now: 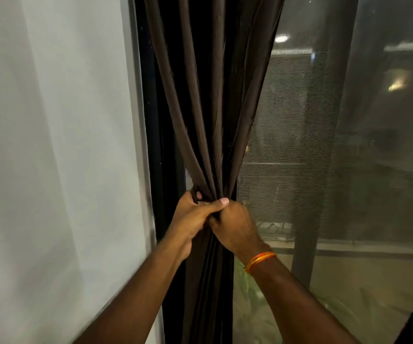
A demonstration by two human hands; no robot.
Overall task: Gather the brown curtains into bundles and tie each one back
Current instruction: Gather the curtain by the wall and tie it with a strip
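A dark brown curtain (pixel 208 100) hangs in long folds beside the window's left edge and is pinched into a narrow bundle at waist height. My left hand (pixel 190 219) wraps the bundle from the left, thumb lying across its front. My right hand (pixel 235 227) clamps the same spot from the right, touching the left hand; an orange thread band sits on that wrist. Below the hands the curtain falls straight down in tight pleats. Whether a tie-back strip lies between the fingers is hidden.
A white wall (pixel 51 157) fills the left side, with the dark window frame (pixel 151 145) right behind the curtain. To the right is a mesh insect screen (pixel 287 145) over glass, with a dark upright post (pixel 319 170) and a night view beyond.
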